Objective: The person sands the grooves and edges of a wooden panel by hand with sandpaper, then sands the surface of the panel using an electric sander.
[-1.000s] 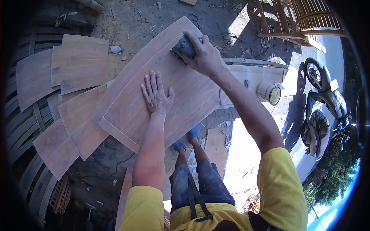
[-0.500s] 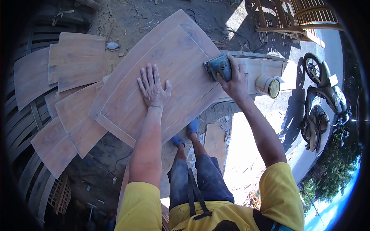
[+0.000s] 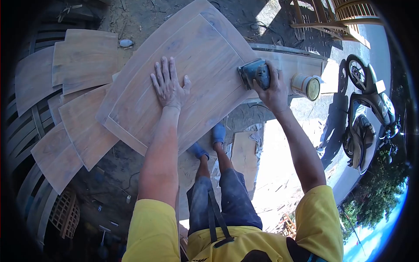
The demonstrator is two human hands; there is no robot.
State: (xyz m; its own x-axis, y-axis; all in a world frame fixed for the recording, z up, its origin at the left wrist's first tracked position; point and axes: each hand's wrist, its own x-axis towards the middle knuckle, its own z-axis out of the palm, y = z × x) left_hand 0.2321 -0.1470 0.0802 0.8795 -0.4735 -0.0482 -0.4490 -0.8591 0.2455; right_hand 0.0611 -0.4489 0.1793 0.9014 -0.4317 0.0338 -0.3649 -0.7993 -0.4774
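Note:
A large wooden panel (image 3: 200, 65) with a curved upper edge and an inset border line lies tilted in the middle of the view. My left hand (image 3: 169, 87) rests flat on its left part, dusty fingers spread. At the panel's right edge, my right hand (image 3: 273, 89) is wrapped round a blue-green power sander (image 3: 255, 73). The sander's flat base faces the panel; its contact with the surface is hard to make out. Just right of my right hand stands a round can (image 3: 305, 86) on a long board (image 3: 297, 63).
Several more wooden panels (image 3: 87, 126) overlap at the left, on dark slats. A motorcycle (image 3: 366, 109) stands at the right. Wooden slatted furniture (image 3: 345, 19) is at the upper right. A flat brown sheet (image 3: 244, 153) lies by my feet, and a cable runs on the ground.
My right hand has carried the sander from the panel's upper part down and right to its right edge. My left hand stays flat on the panel; the whole view has shifted slightly.

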